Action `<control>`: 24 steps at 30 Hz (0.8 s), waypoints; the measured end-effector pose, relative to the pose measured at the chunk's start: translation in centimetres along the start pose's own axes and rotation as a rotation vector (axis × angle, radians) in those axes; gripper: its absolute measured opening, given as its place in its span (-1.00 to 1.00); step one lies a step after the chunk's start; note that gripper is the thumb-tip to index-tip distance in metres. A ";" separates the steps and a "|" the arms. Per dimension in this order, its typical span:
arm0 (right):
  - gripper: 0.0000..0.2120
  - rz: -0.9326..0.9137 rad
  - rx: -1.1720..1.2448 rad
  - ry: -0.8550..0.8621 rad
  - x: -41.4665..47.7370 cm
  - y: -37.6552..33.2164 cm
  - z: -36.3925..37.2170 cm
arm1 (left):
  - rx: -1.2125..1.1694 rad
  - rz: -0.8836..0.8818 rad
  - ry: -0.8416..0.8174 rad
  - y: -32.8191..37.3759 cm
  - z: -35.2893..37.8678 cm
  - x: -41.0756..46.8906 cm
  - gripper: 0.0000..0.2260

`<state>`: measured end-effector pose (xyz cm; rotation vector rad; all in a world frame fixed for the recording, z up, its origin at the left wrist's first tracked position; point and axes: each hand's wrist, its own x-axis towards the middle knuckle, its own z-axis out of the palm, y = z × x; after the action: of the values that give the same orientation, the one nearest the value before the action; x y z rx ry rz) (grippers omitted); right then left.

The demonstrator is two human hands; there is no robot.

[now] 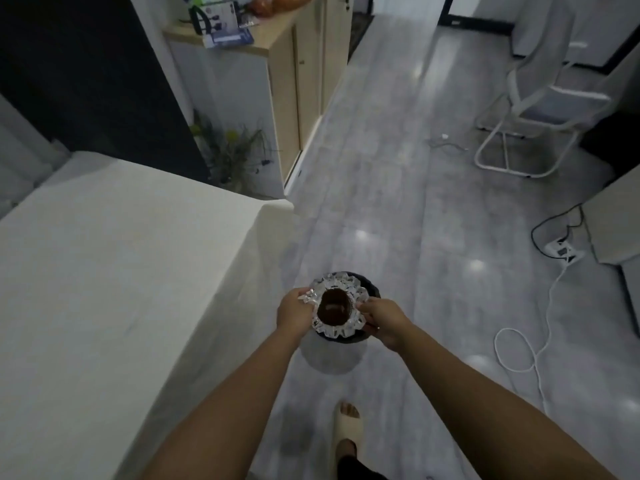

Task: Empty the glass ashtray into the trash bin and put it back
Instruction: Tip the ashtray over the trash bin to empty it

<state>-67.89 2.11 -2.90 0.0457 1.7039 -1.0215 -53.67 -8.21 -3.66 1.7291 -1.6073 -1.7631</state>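
Note:
A faceted glass ashtray (346, 329) with dark brown residue in its round bowl is held level over a dark round trash bin (372, 287) that stands on the floor. The ashtray hides most of the bin's opening. My left hand (294, 311) grips the ashtray's left rim. Its right rim is gripped by my right hand (384, 318). Both arms reach forward from the bottom of the view.
A table under a white cloth (114, 289) fills the left side, its corner close to the bin. A wooden cabinet (304, 81) and a potted plant (235, 154) stand behind it. A white chair (533, 112), a power strip (562, 251) and a white cable (519, 348) lie on the right. My sandalled foot (348, 431) is below.

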 end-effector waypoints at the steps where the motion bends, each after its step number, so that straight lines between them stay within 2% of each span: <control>1: -0.76 0.019 0.002 0.000 1.0 -0.5 -0.7 | -0.006 -0.017 0.000 0.4 1.0 0.9 -0.68; 3: -0.74 0.032 -0.001 -0.016 3.0 -1.5 -2.0 | 0.009 -0.051 -0.002 0.6 2.7 3.2 -0.63; 6: -0.83 0.049 -0.028 -0.051 6.4 -2.1 -3.3 | 0.070 -0.072 -0.009 0.4 4.7 7.1 -0.59; 11: -0.68 -0.010 -0.044 -0.082 14.1 -1.4 -3.9 | 0.149 -0.049 -0.035 0.4 7.6 13.2 -0.65; 13: -0.62 -0.027 -0.066 -0.043 17.6 -0.4 -4.0 | 0.185 -0.024 -0.038 -0.6 9.0 16.0 -0.67; 15: -0.58 -0.043 -0.079 -0.002 21.2 1.2 -4.1 | 0.207 -0.013 -0.032 -2.3 10.5 18.9 -0.69; 18: -0.61 -0.099 -0.086 0.014 26.0 3.4 -4.4 | 0.235 -0.006 -0.037 -5.5 12.8 23.4 -0.70; 24: -0.54 -0.218 -0.167 0.091 34.5 9.2 -4.7 | 0.384 0.142 -0.148 -11.9 16.4 30.5 -0.52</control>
<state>-80.85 -4.37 -35.80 -0.2090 1.9027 -1.0449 -69.77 -17.67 -35.20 1.6069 -2.1924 -1.6295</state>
